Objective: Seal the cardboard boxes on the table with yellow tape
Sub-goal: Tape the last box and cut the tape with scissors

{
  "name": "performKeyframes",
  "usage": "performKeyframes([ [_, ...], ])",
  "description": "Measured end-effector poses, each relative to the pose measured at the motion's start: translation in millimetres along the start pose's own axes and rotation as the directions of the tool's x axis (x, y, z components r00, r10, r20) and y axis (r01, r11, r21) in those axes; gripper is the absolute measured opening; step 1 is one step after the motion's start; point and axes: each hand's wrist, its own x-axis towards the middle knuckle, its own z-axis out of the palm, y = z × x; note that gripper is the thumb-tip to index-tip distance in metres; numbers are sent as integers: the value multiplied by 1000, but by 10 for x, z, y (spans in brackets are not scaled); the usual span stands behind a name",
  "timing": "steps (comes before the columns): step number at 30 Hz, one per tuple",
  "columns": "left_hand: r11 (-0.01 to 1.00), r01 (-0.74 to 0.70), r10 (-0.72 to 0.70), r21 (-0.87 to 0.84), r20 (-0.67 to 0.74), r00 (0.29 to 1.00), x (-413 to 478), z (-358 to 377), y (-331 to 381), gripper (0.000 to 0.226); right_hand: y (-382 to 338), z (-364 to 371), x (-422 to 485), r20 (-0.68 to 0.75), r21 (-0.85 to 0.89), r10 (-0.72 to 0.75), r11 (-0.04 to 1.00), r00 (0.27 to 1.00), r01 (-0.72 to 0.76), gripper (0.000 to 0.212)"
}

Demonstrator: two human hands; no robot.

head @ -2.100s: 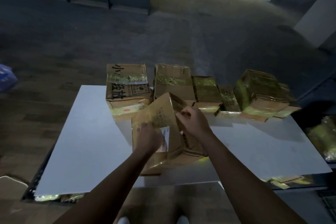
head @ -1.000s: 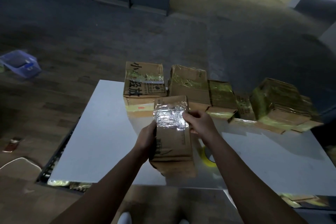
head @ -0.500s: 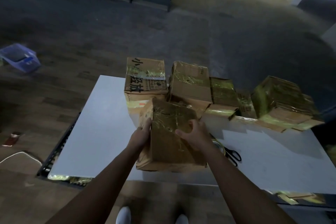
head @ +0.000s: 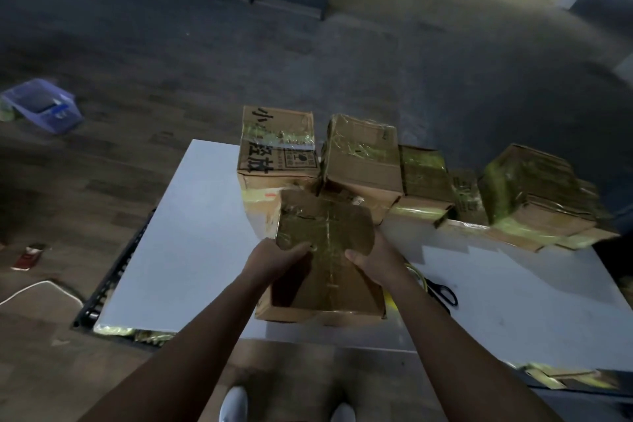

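Observation:
A cardboard box (head: 325, 271) wrapped in yellow tape rests near the front edge of the white table (head: 178, 250). My left hand (head: 274, 257) grips its left side, thumb over the top face. My right hand (head: 373, 260) holds its right side, thumb on top. Just right of the box a yellow tape roll (head: 416, 276) peeks out behind my right wrist. Black scissors (head: 442, 295) lie beside it.
Several taped boxes (head: 363, 154) stand in a row along the table's far edge, one printed with black characters (head: 277, 144). A larger taped stack (head: 534, 195) sits at the right. A blue bin (head: 42, 108) and a white cable (head: 30, 291) lie on the floor to the left.
The box was turned over in my hands, from its shiny taped end facing up to a broad taped face up, and lowered towards the table front. The scissors came into view.

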Motion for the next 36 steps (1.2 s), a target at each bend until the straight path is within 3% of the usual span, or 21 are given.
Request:
performKeyframes([
  [6, 959, 71, -6, 276, -229, 973, 34, 34, -1, 79, 56, 59, -31, 49, -117, -20, 993, 999, 26, 49],
  [13, 967, 196, -149, 164, -260, 954, 153, 56, 48, 92, 44, 84, -62, 48, -155, -24, 987, 999, 31, 44],
  [19, 968, 204, -156, 146, -289, 945, 130, 108, 41, 75, 29, 79, -72, 61, -166, -15, 986, 998, 25, 49],
  [21, 971, 117, -44, 210, -323, 945, 62, 164, 55, 75, 58, 69, -75, 90, -131, -1, 991, 996, 13, 52],
  [22, 958, 27, 76, 285, -345, 936, 17, 212, 47, 74, 64, 56, -85, 104, -117, -6, 993, 995, 18, 52],
  [24, 835, -177, 386, 521, -325, 863, -86, 362, 32, 67, 84, 19, -92, 121, -108, -28, 993, 992, 41, 47],
  [26, 674, -335, 592, 658, -212, 777, -161, 564, 38, 54, 142, -41, -106, 106, -108, -41, 993, 993, 52, 42],
  [28, 608, -449, 659, 655, -101, 746, -188, 769, 92, 45, 242, -133, -126, 74, -101, -26, 994, 997, 33, 40],
  [31, 602, -517, 640, 608, 20, 768, -244, 1018, 255, 38, 511, -277, -95, 54, -133, -10, 991, 999, 17, 32],
  [36, 545, -559, 659, 625, 93, 747, -257, 1392, 364, 38, 1013, -413, -23, 6, -232, 28, 972, 1000, -26, 21],
])
